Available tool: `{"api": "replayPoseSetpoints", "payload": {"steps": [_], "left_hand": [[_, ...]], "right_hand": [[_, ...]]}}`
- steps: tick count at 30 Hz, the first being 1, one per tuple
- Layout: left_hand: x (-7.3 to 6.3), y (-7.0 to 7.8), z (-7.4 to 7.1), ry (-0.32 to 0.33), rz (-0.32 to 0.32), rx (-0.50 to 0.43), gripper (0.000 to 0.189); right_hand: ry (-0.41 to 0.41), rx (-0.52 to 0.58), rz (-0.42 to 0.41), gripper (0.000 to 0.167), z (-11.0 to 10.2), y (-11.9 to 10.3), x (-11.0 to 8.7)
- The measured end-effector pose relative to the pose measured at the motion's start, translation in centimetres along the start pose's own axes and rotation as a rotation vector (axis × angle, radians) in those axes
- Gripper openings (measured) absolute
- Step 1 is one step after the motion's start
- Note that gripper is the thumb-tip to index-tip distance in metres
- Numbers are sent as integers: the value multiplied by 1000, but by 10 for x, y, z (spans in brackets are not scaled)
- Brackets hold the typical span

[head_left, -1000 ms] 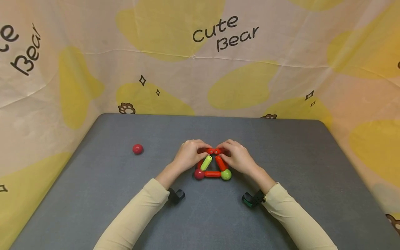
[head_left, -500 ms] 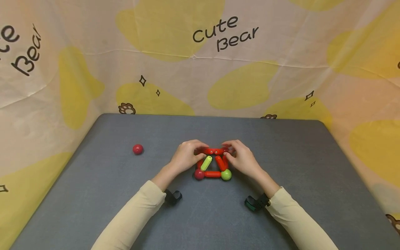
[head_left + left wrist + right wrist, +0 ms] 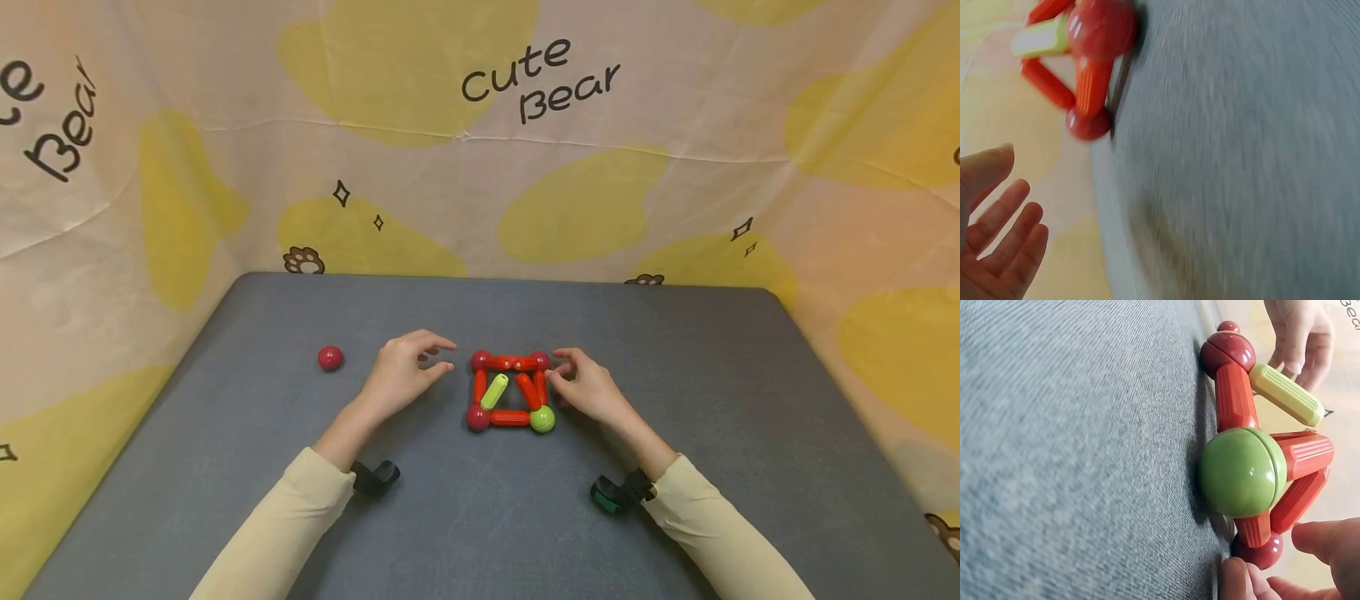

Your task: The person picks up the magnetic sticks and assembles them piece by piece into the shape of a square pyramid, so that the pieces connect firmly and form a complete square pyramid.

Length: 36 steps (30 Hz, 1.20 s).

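A magnetic ball-and-rod frame sits on the grey table. Red rods (image 3: 511,418) join a front left red ball (image 3: 478,418), a front right green ball (image 3: 542,419) and two back red balls (image 3: 480,360). A yellow-green rod (image 3: 1288,395) slants up from the front left ball. Another red rod (image 3: 1307,456) slants up from the green ball, and two more lean from the back balls. My left hand (image 3: 403,372) is left of the frame, fingers apart and holding nothing. My right hand (image 3: 589,388) is beside the back right ball (image 3: 1259,550), fingers loosely bent; contact is unclear.
A loose red ball (image 3: 331,358) lies on the grey table (image 3: 495,517), left of my left hand. A patterned cloth (image 3: 420,167) hangs behind the table and along its sides. Each wrist wears a dark strap-on camera (image 3: 377,478).
Both hands have let go of the back rods. My left hand has moved left, away from the frame, and my right hand a little to the right. Both back balls now show.
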State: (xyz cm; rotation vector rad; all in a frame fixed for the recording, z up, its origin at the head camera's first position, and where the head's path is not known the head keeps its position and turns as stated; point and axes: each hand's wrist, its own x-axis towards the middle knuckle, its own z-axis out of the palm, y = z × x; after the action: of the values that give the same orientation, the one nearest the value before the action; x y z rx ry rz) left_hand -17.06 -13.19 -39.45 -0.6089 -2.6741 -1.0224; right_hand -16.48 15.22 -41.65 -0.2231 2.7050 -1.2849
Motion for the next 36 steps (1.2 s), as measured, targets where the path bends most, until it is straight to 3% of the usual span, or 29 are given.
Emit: {"api": "replayPoseSetpoints", "payload": {"steps": [7, 17, 25, 36], "left_hand": [[-11, -22, -31, 98, -67, 20, 24], [-26, -61, -61, 228, -176, 98, 24], [-33, -87, -71, 165, -292, 131, 31], [-37, -96, -82, 34, -419, 173, 39]], "right_hand": [[-64, 44, 116, 52, 6, -2, 3], [-70, 62, 144, 55, 11, -3, 4], [-67, 41, 142, 55, 12, -2, 5], [-69, 46, 130, 54, 13, -2, 5]]}}
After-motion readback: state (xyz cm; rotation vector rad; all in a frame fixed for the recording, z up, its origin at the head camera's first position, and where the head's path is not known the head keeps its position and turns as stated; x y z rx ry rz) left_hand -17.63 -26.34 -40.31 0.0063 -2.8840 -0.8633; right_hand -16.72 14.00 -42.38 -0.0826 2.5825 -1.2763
